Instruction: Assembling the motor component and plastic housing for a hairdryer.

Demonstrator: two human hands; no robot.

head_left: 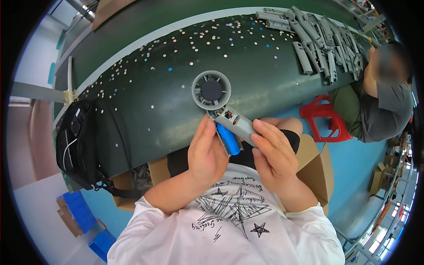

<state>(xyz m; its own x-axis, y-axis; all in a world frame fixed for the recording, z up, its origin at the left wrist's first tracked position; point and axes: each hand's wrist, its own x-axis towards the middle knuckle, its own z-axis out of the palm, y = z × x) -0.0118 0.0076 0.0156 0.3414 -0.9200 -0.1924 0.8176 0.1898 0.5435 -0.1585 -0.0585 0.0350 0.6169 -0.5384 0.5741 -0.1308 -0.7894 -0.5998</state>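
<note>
Clamping blue cylinder (228,139) in grey plastic shell (240,144) w/ L fingers (203,134) at 9 o'clock; pinching grey cover (240,126) w/ R fingers (267,134).

Bag (79,141) left of fan (211,90), casings (327,44) right

Even brightness, soft glare on green table (172,117), fisheye-bent edges.

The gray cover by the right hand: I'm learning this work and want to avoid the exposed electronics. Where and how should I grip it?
Probably by the smooth lower end of the gray cover, coming from the right, where the right hand touches it. That end angles away from the blue cylinder, while the slotted upper end sits beside the electronics.
</note>
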